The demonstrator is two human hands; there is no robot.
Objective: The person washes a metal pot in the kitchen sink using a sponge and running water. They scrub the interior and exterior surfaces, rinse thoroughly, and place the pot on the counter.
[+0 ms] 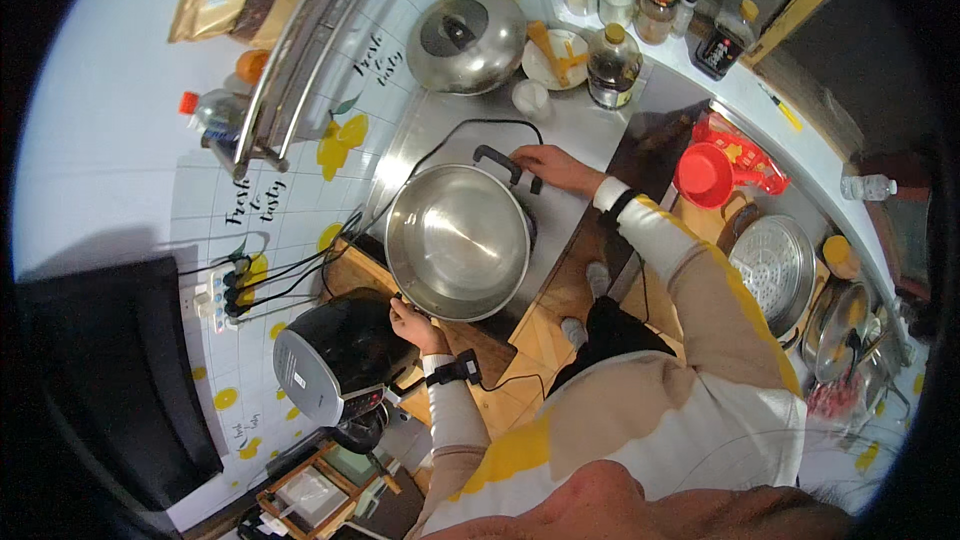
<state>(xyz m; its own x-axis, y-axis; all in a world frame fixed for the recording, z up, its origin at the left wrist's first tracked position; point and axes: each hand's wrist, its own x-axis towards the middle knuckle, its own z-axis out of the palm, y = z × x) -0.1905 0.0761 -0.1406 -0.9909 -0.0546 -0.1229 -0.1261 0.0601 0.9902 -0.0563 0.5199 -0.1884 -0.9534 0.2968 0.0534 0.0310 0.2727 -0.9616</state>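
Observation:
A wide, deep stainless steel pot (459, 240) stands before me, its inside bare and shiny. My left hand (418, 326) is closed at the rim nearest the wall-side appliance, around a dark side handle that it mostly hides. On the opposite side a black loop handle (495, 159) sticks up from the pot. My right hand (555, 167) is beside that handle, with its fingertips at the handle's end. A black power cord (480, 121) runs to this hand, and a small black part (535, 185) shows just below it. Whether the fingers grip the cord or the handle is unclear.
A black multicooker (341, 349) stands close to my left hand. Plugs fill a power strip (220, 298) on the wall. Behind the pot on the steel counter (450, 109) are a domed lid (469, 41), a white cup (531, 99) and a bottle (613, 67). A red ladle (705, 174) lies right.

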